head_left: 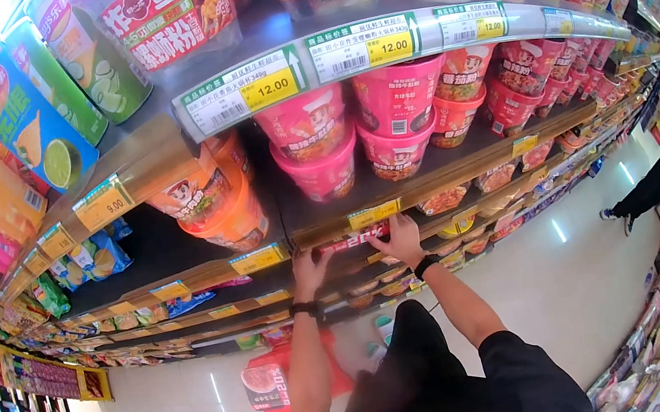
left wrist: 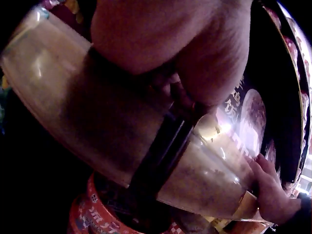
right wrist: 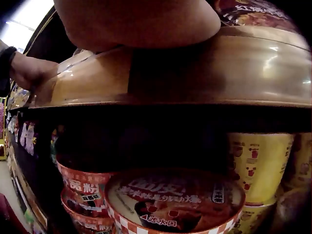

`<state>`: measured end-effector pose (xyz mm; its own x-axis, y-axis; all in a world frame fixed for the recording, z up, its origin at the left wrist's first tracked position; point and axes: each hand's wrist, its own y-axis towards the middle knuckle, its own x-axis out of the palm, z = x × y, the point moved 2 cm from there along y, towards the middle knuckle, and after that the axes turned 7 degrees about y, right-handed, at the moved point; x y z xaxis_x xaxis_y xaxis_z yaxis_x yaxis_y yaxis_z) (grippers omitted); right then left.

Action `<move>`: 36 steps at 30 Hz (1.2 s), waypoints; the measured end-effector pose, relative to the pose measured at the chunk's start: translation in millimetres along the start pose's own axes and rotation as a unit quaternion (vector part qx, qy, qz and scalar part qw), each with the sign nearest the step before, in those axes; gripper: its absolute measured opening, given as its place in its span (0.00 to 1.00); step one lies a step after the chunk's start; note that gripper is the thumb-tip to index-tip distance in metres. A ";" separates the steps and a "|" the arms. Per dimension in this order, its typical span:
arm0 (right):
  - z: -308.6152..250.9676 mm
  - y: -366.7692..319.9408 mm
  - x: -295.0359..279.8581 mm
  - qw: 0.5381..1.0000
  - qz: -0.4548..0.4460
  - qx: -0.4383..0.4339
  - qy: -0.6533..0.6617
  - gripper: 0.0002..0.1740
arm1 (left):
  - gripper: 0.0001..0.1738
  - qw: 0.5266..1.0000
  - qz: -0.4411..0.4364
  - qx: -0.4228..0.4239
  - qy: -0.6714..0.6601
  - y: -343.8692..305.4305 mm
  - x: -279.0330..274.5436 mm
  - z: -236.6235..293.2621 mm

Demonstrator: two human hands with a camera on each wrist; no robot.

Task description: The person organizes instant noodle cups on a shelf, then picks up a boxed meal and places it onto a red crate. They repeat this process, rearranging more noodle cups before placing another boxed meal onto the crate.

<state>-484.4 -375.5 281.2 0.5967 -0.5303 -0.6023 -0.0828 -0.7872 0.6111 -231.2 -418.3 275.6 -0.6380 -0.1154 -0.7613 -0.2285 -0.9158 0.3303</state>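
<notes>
A red package with white characters (head_left: pixel 353 239) lies on a shelf below the row of pink cups, behind the shelf's front edge. My left hand (head_left: pixel 308 271) holds its left end and my right hand (head_left: pixel 401 239) its right end, thumbs toward the front. The left wrist view shows the package's dark top with a round picture (left wrist: pixel 253 117), my right hand (left wrist: pixel 270 190) at its far end and my left hand (left wrist: pixel 170 39) large above the shelf edge. In the right wrist view my right hand (right wrist: pixel 141 24) crosses the top; its fingertips are hidden. My left hand (right wrist: pixel 34 70) is at the left.
Pink cups (head_left: pixel 318 175) and orange cups (head_left: pixel 236 221) stand on the shelf above. Lidded bowls (right wrist: pixel 175 200) and yellow tubs (right wrist: pixel 261 165) sit one shelf below. A red basket (head_left: pixel 337 369) with a boxed item (head_left: pixel 265 387) is on the floor. Another person's legs (head_left: pixel 646 186) show at right.
</notes>
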 end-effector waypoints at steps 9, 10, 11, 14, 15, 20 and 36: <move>0.5 -0.4 1.2 1.000 0.024 -0.018 0.007 0.33 | 0.28 1.000 0.010 0.012 -0.005 -1.3 5.8 -6.7; 0.5 0.3 -0.2 1.000 0.024 -0.018 0.006 0.33 | 0.31 0.999 -0.027 -0.009 -0.023 -1.1 3.4 -6.4; 0.3 1.4 -1.1 1.000 0.014 -0.014 0.003 0.32 | 0.34 0.997 -0.064 -0.028 -0.040 1.6 1.6 -5.1; 0.4 0.8 -1.6 1.000 -0.002 -0.008 -0.003 0.33 | 0.34 0.997 -0.068 -0.027 -0.031 0.9 0.0 -3.4; 1.8 1.1 0.3 1.000 0.003 -0.010 -0.003 0.34 | 0.35 0.995 -0.080 -0.038 -0.037 1.9 -1.9 -0.9; 5.5 0.2 4.4 1.000 0.002 -0.010 -0.002 0.36 | 0.34 0.996 -0.077 -0.043 -0.021 -0.5 2.1 -5.7; -2.7 -0.3 -3.5 1.000 0.011 -0.018 -0.007 0.36 | 0.35 0.994 -0.088 -0.046 -0.036 2.2 -4.4 0.8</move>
<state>-484.2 -372.6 284.5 0.5837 -0.5519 -0.5955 -0.0668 -0.7636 0.6422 -229.5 -419.6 280.1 -0.6464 0.0741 -0.7594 -0.2752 -0.9509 0.1414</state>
